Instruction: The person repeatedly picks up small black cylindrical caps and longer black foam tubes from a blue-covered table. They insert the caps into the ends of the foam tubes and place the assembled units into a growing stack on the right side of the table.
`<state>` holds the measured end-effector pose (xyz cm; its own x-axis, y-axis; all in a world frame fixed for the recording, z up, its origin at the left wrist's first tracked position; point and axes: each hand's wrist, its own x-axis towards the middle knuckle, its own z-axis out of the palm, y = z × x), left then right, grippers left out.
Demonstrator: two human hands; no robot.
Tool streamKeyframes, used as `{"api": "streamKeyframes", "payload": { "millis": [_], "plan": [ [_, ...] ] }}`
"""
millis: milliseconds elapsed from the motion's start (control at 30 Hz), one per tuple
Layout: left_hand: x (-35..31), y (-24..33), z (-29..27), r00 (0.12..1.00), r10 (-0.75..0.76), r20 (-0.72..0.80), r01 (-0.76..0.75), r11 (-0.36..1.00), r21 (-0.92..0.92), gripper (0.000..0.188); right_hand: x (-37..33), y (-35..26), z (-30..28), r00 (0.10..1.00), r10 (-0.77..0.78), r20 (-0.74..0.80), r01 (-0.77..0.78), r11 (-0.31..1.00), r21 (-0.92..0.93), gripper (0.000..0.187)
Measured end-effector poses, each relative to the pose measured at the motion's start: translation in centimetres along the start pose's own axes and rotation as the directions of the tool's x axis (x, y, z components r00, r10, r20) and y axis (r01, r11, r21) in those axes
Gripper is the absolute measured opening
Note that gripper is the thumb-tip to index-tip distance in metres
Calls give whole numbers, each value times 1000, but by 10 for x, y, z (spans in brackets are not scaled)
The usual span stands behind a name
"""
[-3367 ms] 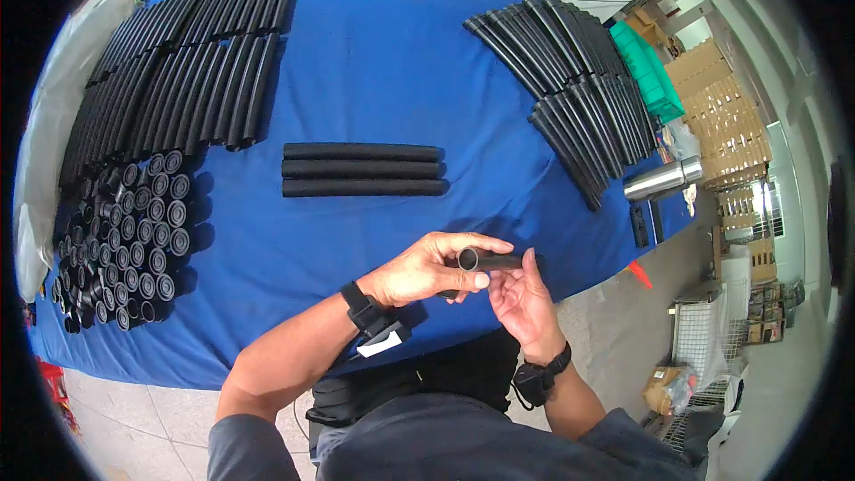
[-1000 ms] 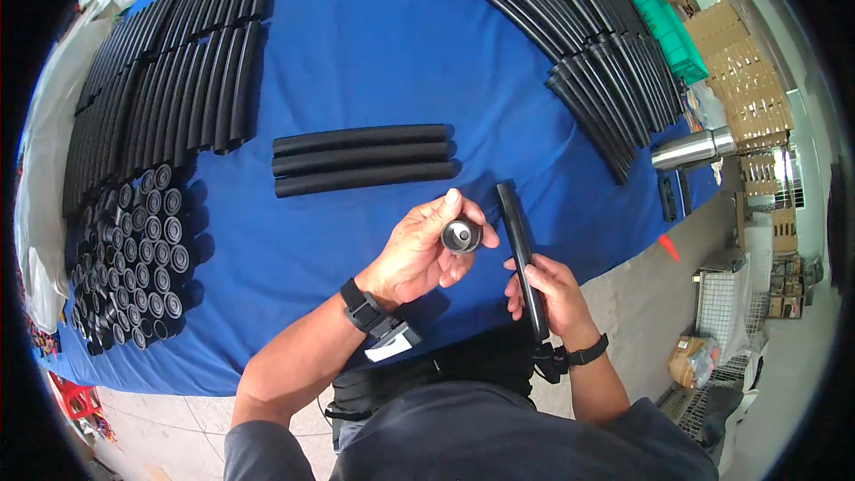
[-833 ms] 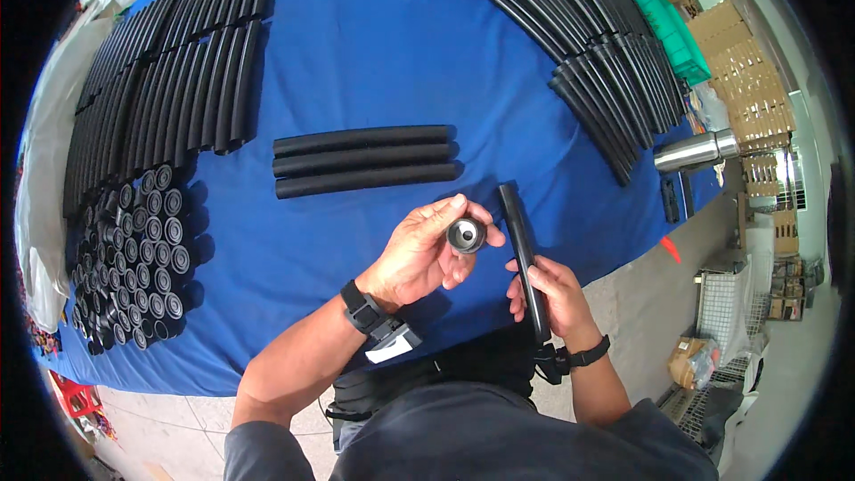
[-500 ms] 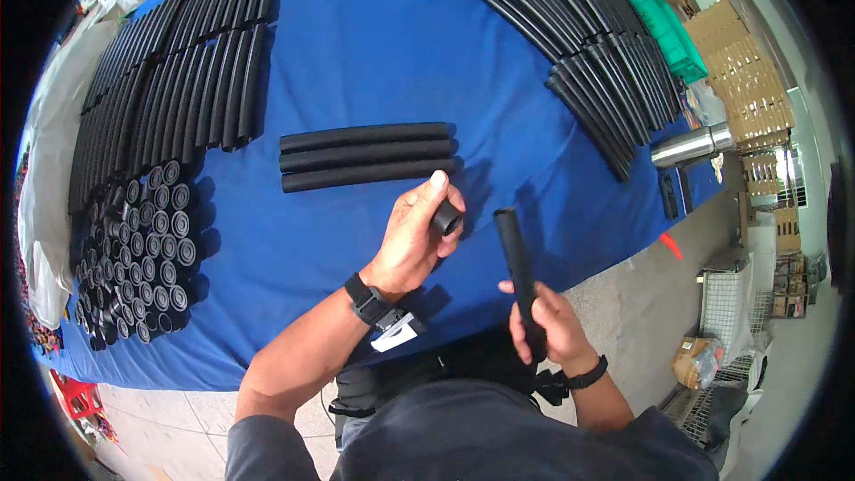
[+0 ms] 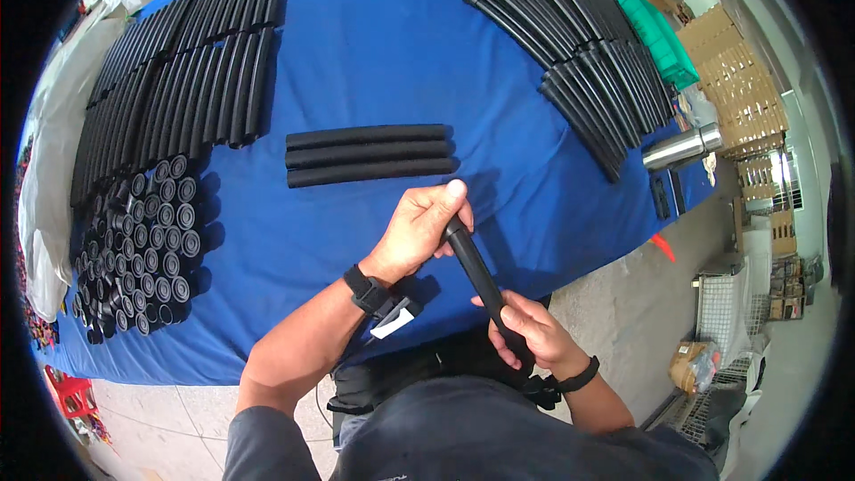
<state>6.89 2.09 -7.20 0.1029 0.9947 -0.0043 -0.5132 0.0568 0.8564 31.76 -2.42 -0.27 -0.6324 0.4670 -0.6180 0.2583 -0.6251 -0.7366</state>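
My left hand [image 5: 417,230] is closed round a small black end cap [image 5: 454,226], thumb pointing away from me. The cap sits at the upper end of a black tube [image 5: 482,278]; how deep the two fit together cannot be told. Fingers wrapped round the tube's lower part, my right hand [image 5: 540,335] holds it at a slant. Just beyond my left hand, three black tubes [image 5: 370,157] lie side by side on the blue cloth [image 5: 374,53].
Rows of black tubes [image 5: 174,80] and a cluster of round black caps [image 5: 142,254] cover the left side. More tubes [image 5: 579,53] fan out at the far right, beside a green crate [image 5: 657,34] and a steel flask [image 5: 681,148]. A wire rack [image 5: 720,321] stands beyond the right edge.
The tube in my right hand has tilted and moved left, so its upper end now meets the cap in my left hand. Before, they were apart.
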Motion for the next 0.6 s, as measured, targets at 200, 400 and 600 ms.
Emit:
{"api": "streamKeyframes", "payload": {
  "millis": [200,400,600],
  "plan": [
    [-3,0,4,997,-9,-77,27,971,237,58,-6,-7,6,990,-17,-137,-13,977,-212,46],
    [-4,-3,10,987,48,-153,0,954,298,57,-7,-12,11,972,-67,-227,-37,904,-425,42],
    [-4,-3,12,973,106,-204,-35,945,324,57,-2,-11,11,946,-255,-202,74,773,-629,41]
  ]
}}
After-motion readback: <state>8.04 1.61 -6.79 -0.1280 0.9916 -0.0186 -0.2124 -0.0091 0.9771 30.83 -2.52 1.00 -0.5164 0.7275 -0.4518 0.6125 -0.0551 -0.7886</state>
